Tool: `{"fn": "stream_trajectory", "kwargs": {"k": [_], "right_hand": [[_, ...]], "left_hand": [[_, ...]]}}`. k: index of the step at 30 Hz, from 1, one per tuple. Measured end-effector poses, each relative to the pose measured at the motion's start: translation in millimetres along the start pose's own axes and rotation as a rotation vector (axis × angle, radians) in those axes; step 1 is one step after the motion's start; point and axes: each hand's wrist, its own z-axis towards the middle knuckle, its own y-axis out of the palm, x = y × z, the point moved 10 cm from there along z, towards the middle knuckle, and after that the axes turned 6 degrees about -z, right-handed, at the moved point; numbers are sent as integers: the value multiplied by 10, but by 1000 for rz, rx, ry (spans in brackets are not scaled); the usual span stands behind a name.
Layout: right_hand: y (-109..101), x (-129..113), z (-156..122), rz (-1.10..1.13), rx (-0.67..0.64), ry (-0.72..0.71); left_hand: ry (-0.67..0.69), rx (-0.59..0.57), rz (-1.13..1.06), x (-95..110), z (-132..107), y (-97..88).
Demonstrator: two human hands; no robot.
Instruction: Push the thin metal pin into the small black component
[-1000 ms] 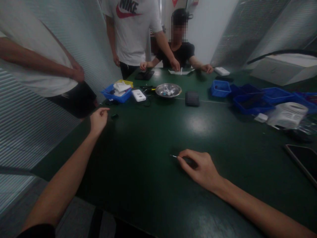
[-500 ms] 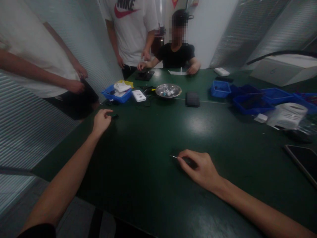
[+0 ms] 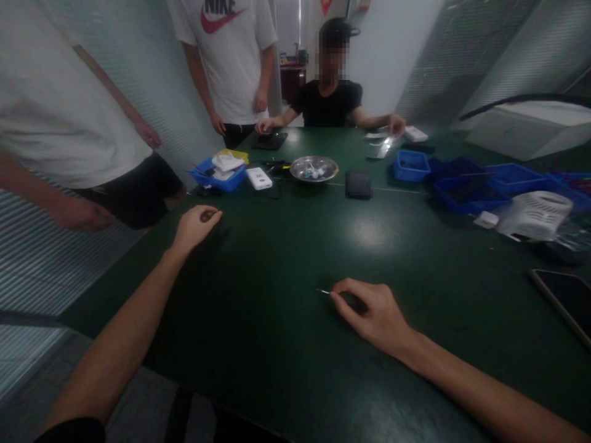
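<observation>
My left hand (image 3: 196, 225) hovers over the left part of the dark green table (image 3: 286, 246). Its fingers are curled round a small dark object (image 3: 209, 215). My right hand (image 3: 369, 312) rests on the table in front of me and pinches a thin metal tool (image 3: 324, 291) whose tip points left. A metal bowl (image 3: 314, 168) with small white parts stands further back in the middle.
A blue tray with white items (image 3: 218, 171), a white device (image 3: 259, 178) and a black box (image 3: 358, 184) lie around the bowl. Several blue bins (image 3: 462, 184) and a white basket (image 3: 535, 214) fill the right side. A phone (image 3: 566, 298) lies at right. One person sits opposite; two stand at left.
My left hand reached to the small dark object on the table, closed on it and lifted it slightly toward me. The person opposite stretched an arm to the right. My right hand stayed still.
</observation>
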Motion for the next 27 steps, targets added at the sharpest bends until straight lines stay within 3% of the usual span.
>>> {"fn": "stream_trajectory", "kwargs": {"k": [6, 12, 27], "right_hand": [[-5, 4, 4, -11, -7, -14], [-14, -5, 11, -14, -11, -14], [19, 16, 0, -16, -11, -15]], "left_hand": [[58, -41, 24, -6, 5, 82], [-68, -9, -35, -177, 13, 59], [-31, 19, -37, -69, -6, -8]]}}
